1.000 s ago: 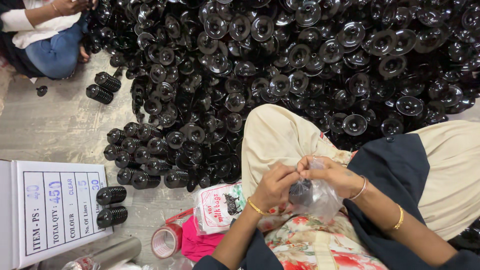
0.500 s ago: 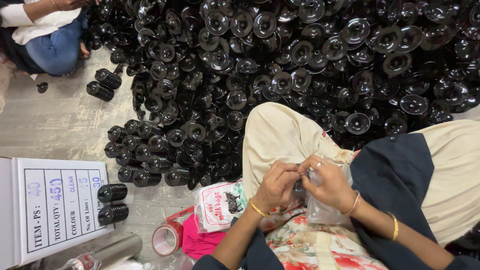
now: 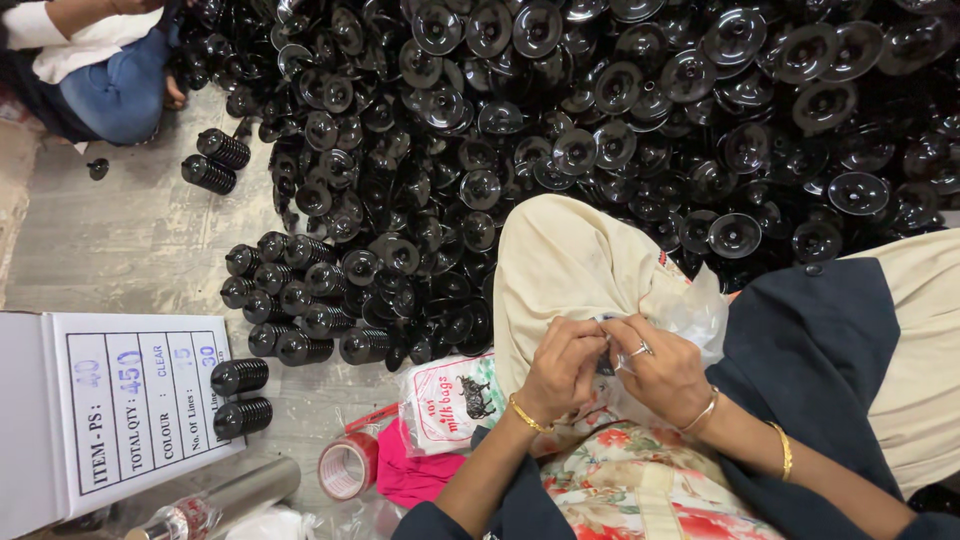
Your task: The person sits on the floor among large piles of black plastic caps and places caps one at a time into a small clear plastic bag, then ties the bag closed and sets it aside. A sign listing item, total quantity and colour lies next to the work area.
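- Clear thin plastic bag [image 3: 690,310] sat on the person's lap, over the cream-trousered knee [image 3: 570,260], bunched between both hands.
- Left hand [image 3: 560,365] was curled, fingertips pressed together on the bag's mouth; right hand [image 3: 665,375] likewise pinched the same spot, ring and bangle showing. Both met just above the floral cloth [image 3: 630,480].
- Handling judgement: film looked light, limp, crinkly and likely slippery; it would tear or stretch if yanked. Best hold seemed the gathered neck, not the slack body.
- Something small and dark sat at the pinch point; couldn't tell whether it was a part, a tie or shadow.
- Bag contents weren't readable: folds and glare hid them.
- Fingertips themselves were mostly buried behind knuckles, so exact grip was unclear.
- Black glossy stemmed parts [image 3: 620,110] lay heaped across the floor ahead, well apart from the hands; heap ran off the top and right edges.
- Stacked black ribbed rolls [image 3: 290,300] stood near the heap's left edge.
- White carton [image 3: 60,420] with a printed label was cut off at left.
- Red tape roll [image 3: 348,465], printed bag packet [image 3: 450,400] and a steel bottle [image 3: 230,500] lay on the floor by the left elbow.
- Another person [image 3: 100,70] crouched at top left, mostly cropped.
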`<action>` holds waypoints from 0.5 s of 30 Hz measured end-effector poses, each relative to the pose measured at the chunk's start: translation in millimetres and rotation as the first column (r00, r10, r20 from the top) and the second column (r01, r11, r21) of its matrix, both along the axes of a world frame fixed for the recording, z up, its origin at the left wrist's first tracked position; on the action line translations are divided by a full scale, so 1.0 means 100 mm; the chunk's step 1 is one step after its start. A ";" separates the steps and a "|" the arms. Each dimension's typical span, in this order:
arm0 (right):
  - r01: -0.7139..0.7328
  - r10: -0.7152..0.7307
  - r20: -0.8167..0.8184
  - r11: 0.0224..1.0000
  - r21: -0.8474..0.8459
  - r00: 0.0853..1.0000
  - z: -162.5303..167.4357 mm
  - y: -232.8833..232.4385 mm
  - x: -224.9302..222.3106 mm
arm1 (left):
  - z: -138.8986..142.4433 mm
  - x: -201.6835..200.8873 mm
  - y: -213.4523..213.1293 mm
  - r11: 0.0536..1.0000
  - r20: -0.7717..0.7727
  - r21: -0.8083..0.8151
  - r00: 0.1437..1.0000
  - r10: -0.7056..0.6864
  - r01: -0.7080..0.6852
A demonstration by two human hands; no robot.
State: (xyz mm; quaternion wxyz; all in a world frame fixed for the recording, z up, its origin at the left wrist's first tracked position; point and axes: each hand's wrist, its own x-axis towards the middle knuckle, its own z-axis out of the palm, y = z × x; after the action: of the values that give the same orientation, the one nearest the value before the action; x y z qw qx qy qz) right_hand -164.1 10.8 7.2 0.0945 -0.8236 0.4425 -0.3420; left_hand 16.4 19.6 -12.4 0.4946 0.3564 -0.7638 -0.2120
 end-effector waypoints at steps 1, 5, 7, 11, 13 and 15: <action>-0.002 0.002 0.004 1.000 0.007 1.000 0.00 0.01 0.00 | 0.01 0.00 0.01 1.000 0.002 -0.004 1.000 0.004 -0.004; 0.027 -0.033 0.083 0.997 0.074 0.996 0.04 0.02 0.04 | 0.05 -0.03 0.02 0.999 0.014 -0.035 1.000 0.028 -0.028; 0.053 -0.073 0.145 0.989 0.137 0.987 0.09 0.04 0.08 | 0.08 -0.04 0.05 0.998 0.011 -0.051 0.999 0.046 -0.045; -0.058 -0.046 0.314 0.948 0.313 0.948 0.21 0.04 0.06 | 0.15 -0.04 0.10 0.991 0.066 -0.106 0.994 0.090 -0.083; -0.152 -0.028 0.415 0.907 0.393 0.909 0.23 0.03 0.02 | 0.18 -0.04 0.13 0.986 0.061 -0.121 0.991 0.119 -0.111; -0.143 -0.029 0.389 0.902 0.407 0.921 0.21 0.05 0.00 | 0.21 -0.02 0.17 0.985 0.060 -0.124 0.990 0.130 -0.122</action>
State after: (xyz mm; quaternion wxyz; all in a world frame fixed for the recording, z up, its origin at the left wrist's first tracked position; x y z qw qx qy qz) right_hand -164.2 15.5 28.6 0.3680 -0.7119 0.4545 -0.3887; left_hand 14.1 36.6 8.5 0.5011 0.3807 -0.7675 -0.1218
